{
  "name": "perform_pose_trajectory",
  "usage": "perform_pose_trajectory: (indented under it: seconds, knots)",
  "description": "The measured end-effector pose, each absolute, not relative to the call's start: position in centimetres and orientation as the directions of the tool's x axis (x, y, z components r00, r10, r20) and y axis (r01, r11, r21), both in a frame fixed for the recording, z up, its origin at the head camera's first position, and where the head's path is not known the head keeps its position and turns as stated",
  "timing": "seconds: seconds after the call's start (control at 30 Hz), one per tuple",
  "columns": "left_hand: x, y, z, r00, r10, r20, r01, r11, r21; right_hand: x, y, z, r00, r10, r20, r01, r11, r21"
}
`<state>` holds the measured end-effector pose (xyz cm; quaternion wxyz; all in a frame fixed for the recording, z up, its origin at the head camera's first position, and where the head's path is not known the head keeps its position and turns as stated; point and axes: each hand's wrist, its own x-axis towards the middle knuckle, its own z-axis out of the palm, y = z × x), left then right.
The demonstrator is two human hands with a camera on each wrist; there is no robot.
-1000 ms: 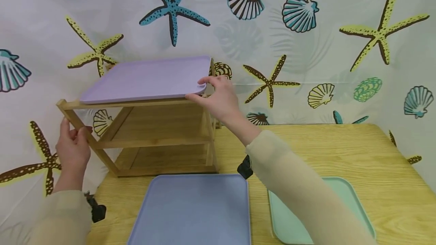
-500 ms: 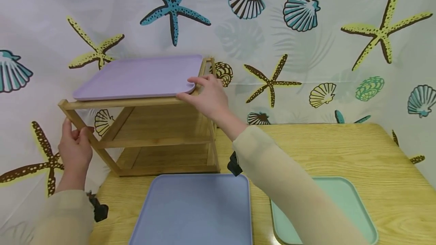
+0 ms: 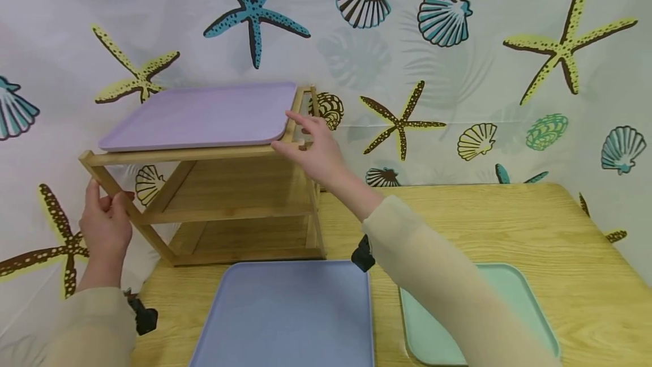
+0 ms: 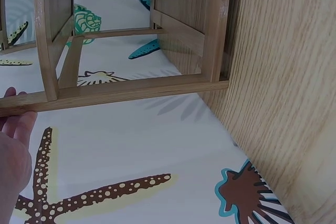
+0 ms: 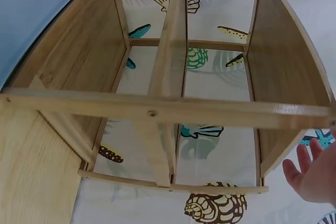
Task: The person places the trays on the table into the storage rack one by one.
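A light-wood rack [image 3: 229,215] with three levels stands at the left. On its top shelf lies a lilac tray [image 3: 204,116], tilted along with the shelf's view and set toward the left side. My left hand [image 3: 105,225] grips the rack's left front post, its fingertips wrapping behind the wood; the left wrist view shows this hand [image 4: 14,153] on the same post. Beside the tray's front right corner is my right hand [image 3: 321,154], thumb and fingers spread apart. Its thumb is close to the corner; whether it touches is unclear.
A blue tray [image 3: 285,316] lies on the wooden table [image 3: 509,220] in front of the rack. To its right is a mint-green tray [image 3: 517,296], partly covered by my right sleeve. A patterned cloth [image 3: 474,89] with shells and starfish hangs behind.
The lilac tray has slid left across the rack's top, uncovering its right side rail. My right hand moved left with it, then its fingers parted from the corner. The left hand stays put.
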<state>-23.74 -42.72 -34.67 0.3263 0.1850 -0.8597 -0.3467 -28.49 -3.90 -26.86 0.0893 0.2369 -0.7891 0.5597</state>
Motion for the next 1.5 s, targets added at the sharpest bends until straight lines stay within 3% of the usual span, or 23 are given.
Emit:
perform_pose_trajectory:
  seconds: [0.27,0.53,0.93,1.27,1.5]
  knots:
    - [-23.4,-42.8,-34.6,-0.714,-0.565,0.414,-0.101,0.668,0.738,-26.3,2.5,-29.8,-0.828,-0.29,0.48,-0.516,0.06,-0.855]
    - [-23.8,-42.7,-34.8,-0.715,-0.545,0.437,-0.078,0.684,0.725,-23.4,10.7,-34.3,-0.848,-0.325,0.418,-0.467,0.087,-0.88]
    - [-23.9,-42.5,-34.7,-0.709,-0.538,0.455,-0.055,0.686,0.725,-17.5,23.3,-40.7,-0.886,-0.374,0.274,-0.413,0.366,-0.834]
    - [-23.9,-42.6,-34.4,-0.727,-0.551,0.411,-0.1,0.676,0.73,-13.2,32.5,-45.0,-0.962,-0.23,0.149,-0.259,0.581,-0.771]
    - [-23.8,-42.6,-34.5,-0.723,-0.547,0.422,-0.097,0.685,0.722,-11.5,35.6,-47.0,-0.986,-0.165,0.029,-0.135,0.676,-0.725]
